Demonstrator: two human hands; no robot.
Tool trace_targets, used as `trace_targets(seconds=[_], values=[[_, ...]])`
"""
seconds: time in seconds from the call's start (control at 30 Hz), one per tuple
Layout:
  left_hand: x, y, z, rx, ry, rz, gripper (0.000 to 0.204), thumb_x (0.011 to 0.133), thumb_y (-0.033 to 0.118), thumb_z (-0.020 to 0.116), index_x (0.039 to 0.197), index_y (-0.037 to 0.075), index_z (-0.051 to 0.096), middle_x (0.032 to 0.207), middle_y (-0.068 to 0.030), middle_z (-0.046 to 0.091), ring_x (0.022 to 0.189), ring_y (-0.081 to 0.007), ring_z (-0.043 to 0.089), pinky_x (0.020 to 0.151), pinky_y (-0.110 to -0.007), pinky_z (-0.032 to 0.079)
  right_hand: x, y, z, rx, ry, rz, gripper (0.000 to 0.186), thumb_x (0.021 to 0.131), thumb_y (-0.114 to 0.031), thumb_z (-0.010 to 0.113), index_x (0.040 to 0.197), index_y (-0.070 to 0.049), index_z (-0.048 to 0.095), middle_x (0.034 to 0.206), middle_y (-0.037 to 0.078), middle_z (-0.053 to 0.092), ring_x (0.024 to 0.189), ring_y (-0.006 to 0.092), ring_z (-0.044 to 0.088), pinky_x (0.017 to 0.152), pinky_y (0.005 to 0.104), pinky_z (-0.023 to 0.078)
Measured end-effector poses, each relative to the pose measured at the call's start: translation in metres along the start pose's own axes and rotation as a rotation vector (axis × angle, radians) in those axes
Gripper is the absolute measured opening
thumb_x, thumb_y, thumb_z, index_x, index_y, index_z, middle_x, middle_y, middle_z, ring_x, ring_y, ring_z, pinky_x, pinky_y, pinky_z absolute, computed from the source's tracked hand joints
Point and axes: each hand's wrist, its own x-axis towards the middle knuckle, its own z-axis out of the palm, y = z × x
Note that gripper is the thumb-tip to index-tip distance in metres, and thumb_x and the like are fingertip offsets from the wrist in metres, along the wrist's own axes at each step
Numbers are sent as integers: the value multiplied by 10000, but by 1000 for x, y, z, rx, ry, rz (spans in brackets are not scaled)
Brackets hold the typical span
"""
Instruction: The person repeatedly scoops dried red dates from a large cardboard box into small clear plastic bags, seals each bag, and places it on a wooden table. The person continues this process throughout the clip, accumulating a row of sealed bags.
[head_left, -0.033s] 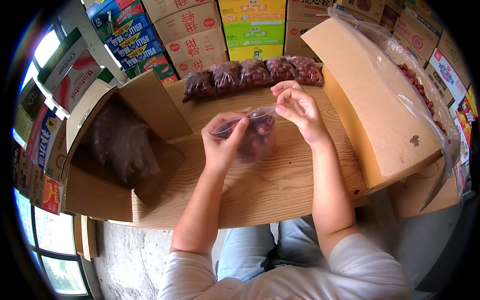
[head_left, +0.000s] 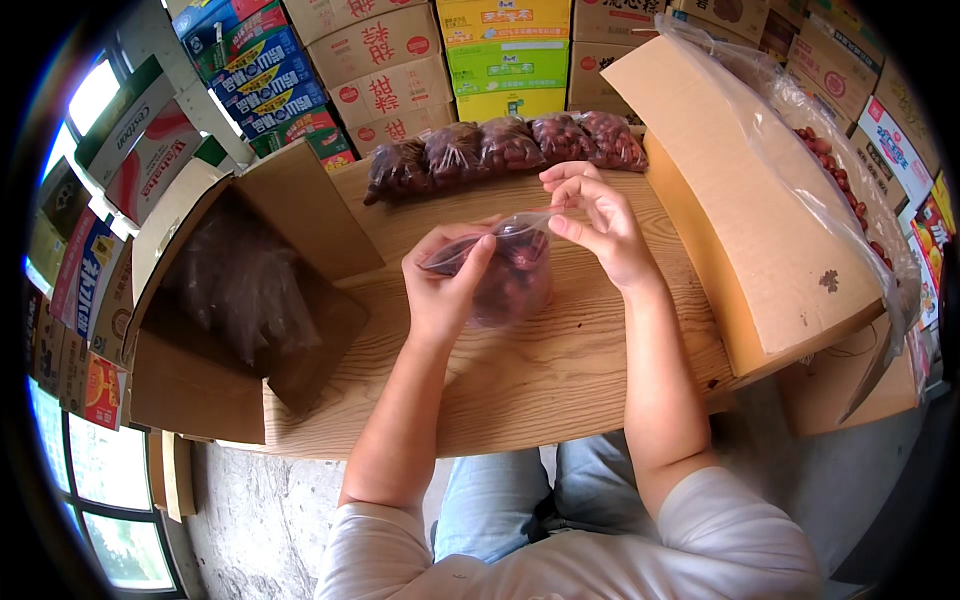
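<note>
Over the middle of the wooden table (head_left: 520,380), both my hands hold one small clear plastic bag of dark red dried fruit (head_left: 510,280). My left hand (head_left: 445,285) pinches the bag's top edge at its left end. My right hand (head_left: 595,225) pinches the same top edge at its right end. The bag's bottom hangs just above the tabletop. A row of several filled bags of the same fruit (head_left: 500,150) lies along the far edge of the table.
An open cardboard box with a clear plastic liner (head_left: 240,290) sits at the left. A larger cardboard box (head_left: 740,210) lined with plastic and holding loose red fruit (head_left: 845,180) stands at the right. Stacked printed cartons (head_left: 400,50) fill the back.
</note>
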Motion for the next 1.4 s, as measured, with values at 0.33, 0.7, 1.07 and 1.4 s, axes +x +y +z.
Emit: trace_targets(seconds=[0.33, 0.7, 1.07, 1.4], values=[[0, 1, 1, 6, -17, 6, 95, 864, 26, 677, 937, -33, 668, 1057, -164, 695, 963, -155, 642, 878, -289, 493, -1, 3, 5, -12, -65, 46, 145, 802, -105, 740, 829, -49, 610, 1166, 68, 542, 1043, 146, 532, 910, 327, 442], [0, 4, 2, 9, -43, -2, 90, 860, 21, 676, 937, -26, 675, 1057, -160, 695, 955, -155, 645, 872, -295, 499, -4, 0, 9, -82, -111, 85, 157, 818, -150, 723, 806, -80, 583, 1194, 55, 505, 1127, 157, 470, 904, 314, 427], [0, 2, 1, -23, -53, 9, 206, 882, 65, 653, 1058, -35, 615, 1142, -154, 655, 1054, -171, 605, 940, -323, 466, -3, 0, 21, -76, -81, 29, 124, 862, -125, 682, 824, -51, 590, 1081, 44, 539, 1042, 135, 508, 871, 272, 437], [4, -15, -8, -146, 102, 156, 115, 943, 74, 565, 1024, -2, 539, 1065, -111, 643, 957, -141, 582, 869, -286, 451, -3, 12, 15, 90, 23, 145, 95, 883, -79, 660, 895, 3, 614, 1022, 29, 546, 962, 114, 545, 862, 283, 470]])
